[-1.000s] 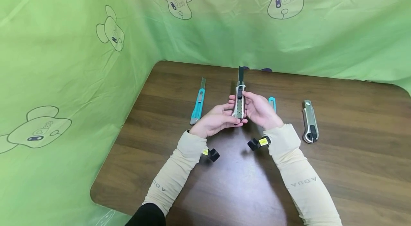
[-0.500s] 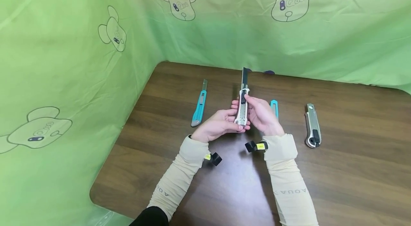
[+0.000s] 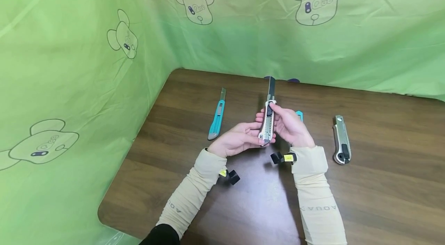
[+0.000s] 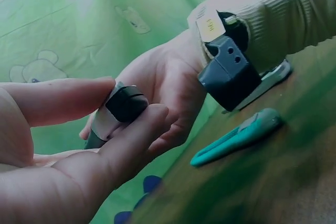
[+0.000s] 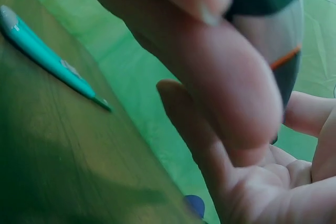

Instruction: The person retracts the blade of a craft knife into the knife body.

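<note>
In the head view, a silver-and-black snap-off utility knife (image 3: pixel 267 125) is held above the table, its wide blade (image 3: pixel 271 86) extended and pointing away from the body. My left hand (image 3: pixel 238 137) pinches its rear end between thumb and fingers; the left wrist view shows the dark end cap (image 4: pixel 128 103) there. Farther up, my right hand (image 3: pixel 291 126) grips the body, thumb on the black slider (image 3: pixel 269 109) and fingers behind. The right wrist view shows an orange line (image 5: pixel 286 57) across the handle, partly covered by fingers.
On the table (image 3: pixel 167 152) left of the hands lies a teal utility knife (image 3: pixel 216 119), blade out. Another teal knife (image 3: pixel 299 115) is mostly hidden behind my right hand. A silver utility knife (image 3: pixel 342 140) lies farther right. Green printed fabric (image 3: pixel 240 44) borders the table's back and left.
The head view has shifted slightly. Both hands have carried the utility knife a little to the right, and it leans slightly more. The grip and the blade's length look about the same.
</note>
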The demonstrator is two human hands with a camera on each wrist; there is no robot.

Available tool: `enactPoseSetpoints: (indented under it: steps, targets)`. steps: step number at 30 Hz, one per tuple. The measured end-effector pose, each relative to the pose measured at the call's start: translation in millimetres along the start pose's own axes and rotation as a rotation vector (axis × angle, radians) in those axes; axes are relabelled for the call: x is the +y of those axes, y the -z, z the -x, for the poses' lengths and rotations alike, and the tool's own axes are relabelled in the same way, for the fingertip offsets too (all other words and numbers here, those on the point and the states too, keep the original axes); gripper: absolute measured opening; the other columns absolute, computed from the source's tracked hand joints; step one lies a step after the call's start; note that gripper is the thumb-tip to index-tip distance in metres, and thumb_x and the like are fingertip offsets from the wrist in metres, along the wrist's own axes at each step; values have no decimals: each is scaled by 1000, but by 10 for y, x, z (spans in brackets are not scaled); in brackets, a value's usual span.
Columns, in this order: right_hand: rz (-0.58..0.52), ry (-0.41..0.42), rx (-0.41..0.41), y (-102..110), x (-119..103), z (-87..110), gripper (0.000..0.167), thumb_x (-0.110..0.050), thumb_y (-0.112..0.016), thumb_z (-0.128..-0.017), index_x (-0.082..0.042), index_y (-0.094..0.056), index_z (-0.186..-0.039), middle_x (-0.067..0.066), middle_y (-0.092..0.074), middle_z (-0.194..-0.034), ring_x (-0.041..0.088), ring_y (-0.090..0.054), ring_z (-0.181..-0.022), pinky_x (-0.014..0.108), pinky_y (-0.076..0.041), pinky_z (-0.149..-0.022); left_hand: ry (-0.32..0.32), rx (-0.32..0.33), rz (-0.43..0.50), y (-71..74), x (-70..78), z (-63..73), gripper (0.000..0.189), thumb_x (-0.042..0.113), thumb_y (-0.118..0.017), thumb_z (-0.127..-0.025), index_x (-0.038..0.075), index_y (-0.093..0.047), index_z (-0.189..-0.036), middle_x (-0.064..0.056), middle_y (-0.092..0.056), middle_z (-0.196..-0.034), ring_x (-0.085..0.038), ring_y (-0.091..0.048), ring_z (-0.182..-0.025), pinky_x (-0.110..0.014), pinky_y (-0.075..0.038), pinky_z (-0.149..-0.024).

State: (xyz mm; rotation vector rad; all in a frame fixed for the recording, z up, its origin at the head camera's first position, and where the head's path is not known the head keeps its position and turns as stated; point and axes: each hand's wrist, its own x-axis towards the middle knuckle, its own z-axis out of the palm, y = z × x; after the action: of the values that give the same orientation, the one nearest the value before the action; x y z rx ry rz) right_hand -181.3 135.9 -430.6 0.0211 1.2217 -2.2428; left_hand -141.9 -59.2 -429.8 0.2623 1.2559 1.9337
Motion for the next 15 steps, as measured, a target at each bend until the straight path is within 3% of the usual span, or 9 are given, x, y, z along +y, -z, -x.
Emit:
enactPoseSetpoints:
  steps: [7, 10, 15]
  targets:
    - [24, -9, -17, 58, -8, 12, 33, -27, -49, -102, 0, -67, -98, 12, -76, -90, 20, -74, -88, 29, -61, -82, 36, -30, 7, 24, -19, -10, 49, -15, -45, -92, -12, -37, -140, -38, -38, -141, -13, -64, -105, -42, -41, -113]
    - [26, -6, -26, 69, -4, 9, 33, -25, -48, -103, 1, -68, -99, 13, -76, -89, 20, -74, -88, 30, -61, -82, 44, -29, 22, 36, -32, -16, 48, -15, -44, -93, -11, -37, -141, -38, -38, -141, -13, -64, -106, -43, -40, -114]
    - [49, 2, -22, 64, -12, -9, 31, -22, -48, -103, -1, -69, -95, 12, -76, -88, 20, -74, -86, 30, -62, -81, 34, -29, 33, 50, -47, -32, 49, -15, -44, -93, -11, -37, -141, -38, -37, -142, -13, -65, -105, -34, -49, -106]
